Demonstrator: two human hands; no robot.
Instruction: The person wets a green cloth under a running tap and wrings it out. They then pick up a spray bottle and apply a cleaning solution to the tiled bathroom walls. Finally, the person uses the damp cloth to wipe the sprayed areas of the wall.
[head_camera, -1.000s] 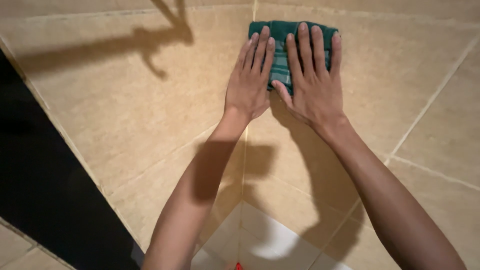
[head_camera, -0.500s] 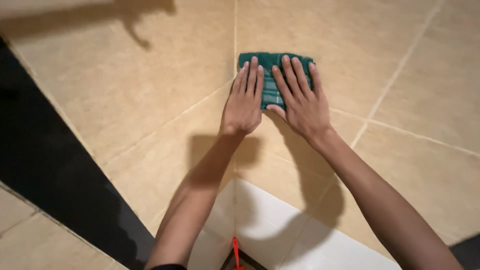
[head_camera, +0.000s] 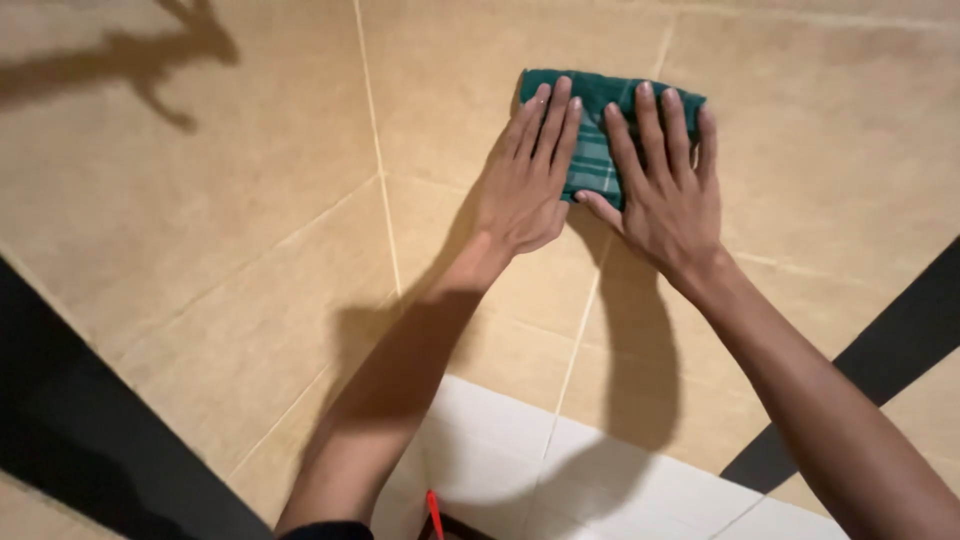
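Head view, looking down both forearms at a beige tiled wall (head_camera: 200, 250).

Far left: black band (head_camera: 70, 440) running diagonally along lower left edge of the beige tiles. Shadow of an arm and hand (head_camera: 150, 70) cast across upper left tiles.

Left of centre: vertical grout line (head_camera: 378, 170) meeting a slanted one; forearm shadow falling over tiles below it.

Left hand (head_camera: 520, 185): flat, palm down, fingers extended and held close together, thumb tucked under at the side. Not gripping; pressing. Fingertips over the left portion of folded green checked cloth (head_camera: 598, 150), palm and heel on bare tile below the cloth's lower edge.

Cloth: folded to a rectangle, dark green with pale stripes, flat against upper centre-right tiles, crossing a grout line. Strip visible between the two hands; top edge and both upper corners showing beyond fingertips.

Right hand (head_camera: 665, 200): flat, fingers slightly splayed and straight, laid over the right portion of cloth, fingertips reaching near its top edge. Thumb angled inward along the cloth's lower edge, toward left hand. No curl, no pinch.

Bottom centre: white tiles (head_camera: 520, 460), small red object (head_camera: 434, 512) at bottom edge, kind not discernible.

Far right: second black band (head_camera: 880, 360), diagonal.
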